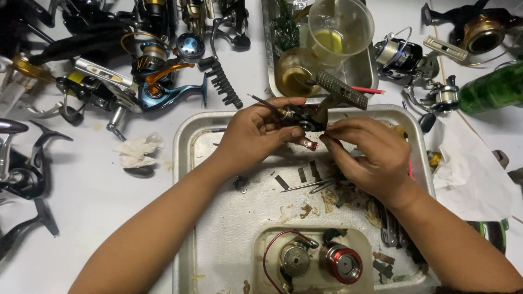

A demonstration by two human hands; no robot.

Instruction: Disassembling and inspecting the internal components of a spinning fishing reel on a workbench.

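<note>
Over a metal tray point(188, 163), my left hand point(256, 133) grips a small dark fishing-reel body point(305, 117) with a thin rod sticking out to the upper left. My right hand point(368, 152) pinches the same part from the right, fingertips at its lower edge near a small red-tipped piece point(309, 144). Tweezers point(313, 185) and several small dark strips lie on the tray just below my hands. A smaller dish point(261, 239) at the tray's near edge holds a red-rimmed spool point(343, 263) and a round metal part point(295, 259).
A narrow metal tray point(366, 68) behind holds a clear plastic cup point(340, 27) and a jar of brownish liquid point(294, 73). Fishing reels crowd the upper left point(155, 71) and right point(406, 57). A green bottle point(493, 87), white paper point(468, 169) and crumpled tissue point(136, 151) lie around.
</note>
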